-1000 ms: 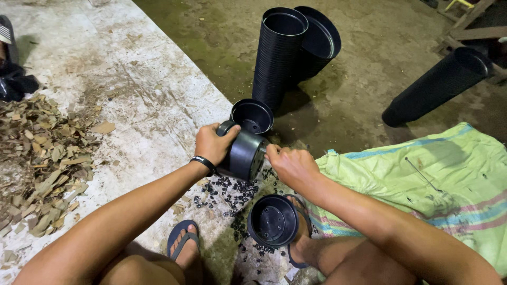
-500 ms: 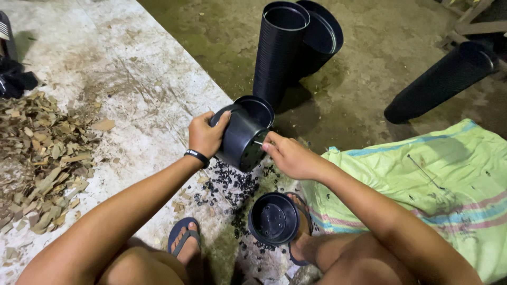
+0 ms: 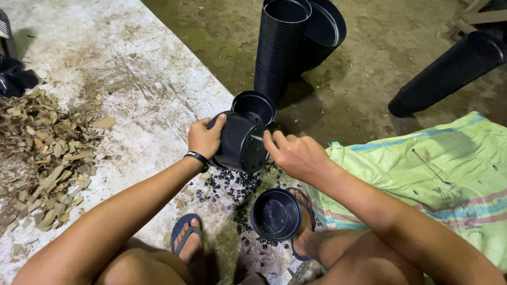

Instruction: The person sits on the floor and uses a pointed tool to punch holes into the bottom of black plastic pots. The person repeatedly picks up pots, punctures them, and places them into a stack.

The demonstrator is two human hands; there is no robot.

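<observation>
The left hand (image 3: 205,138) wraps its fingers around a black pot (image 3: 240,142), tipped sideways above the black bits (image 3: 232,184). The right hand (image 3: 296,155) pinches a thin tool (image 3: 256,138) at the pot's bottom. The tool might slip and poke a finger. A moment ago, the pot was tipped less.

Held pot (image 3: 240,142): black, matte. Pot on the ground (image 3: 275,214): black. Tall pot stack (image 3: 277,47): black, finely ribbed. Wristband (image 3: 197,157): black. Sack (image 3: 433,174): pale green, with blue and pink stripes. Sandal (image 3: 185,235): dark blue. Leaf litter (image 3: 39,158): tan-brown. Slab (image 3: 132,79): grey-white, mottled with dirt. Scattered plastic bits (image 3: 229,184): black.
</observation>
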